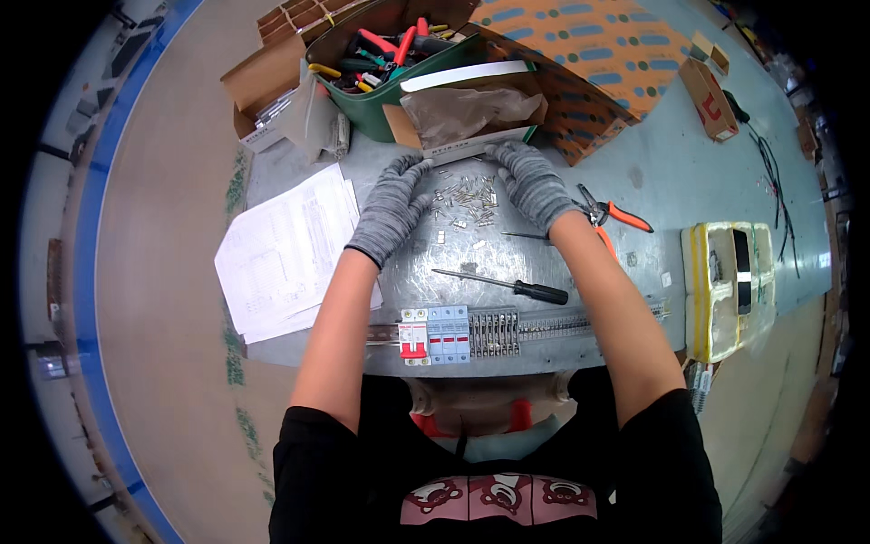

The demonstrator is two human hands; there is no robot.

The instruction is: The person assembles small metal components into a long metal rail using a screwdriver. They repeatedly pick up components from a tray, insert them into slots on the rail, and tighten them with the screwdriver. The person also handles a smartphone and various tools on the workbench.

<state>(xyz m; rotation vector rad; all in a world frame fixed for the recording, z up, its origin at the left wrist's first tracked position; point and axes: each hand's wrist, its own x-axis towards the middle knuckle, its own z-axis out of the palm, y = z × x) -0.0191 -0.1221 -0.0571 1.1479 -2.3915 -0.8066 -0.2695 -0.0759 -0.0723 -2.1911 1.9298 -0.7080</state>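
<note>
Both hands wear grey knit gloves. My left hand (395,201) and my right hand (532,182) reach forward and hold the near edge of a white-rimmed cardboard box (471,113) lined with a brownish plastic bag. Between the hands, several small metal parts (467,201) lie scattered on the grey metal plate (507,249). Closer to me on the plate lie a black-handled screwdriver (507,286) and a mounting rail (544,325) carrying circuit breakers (435,334) and grey terminal blocks.
A green bin (385,63) of hand tools stands behind the box, with brown cartons (272,72) to its left. White printed sheets (285,249) lie at the left. Orange-handled pliers (609,215) lie right of my right hand. A yellow-edged foam tray (729,286) sits far right.
</note>
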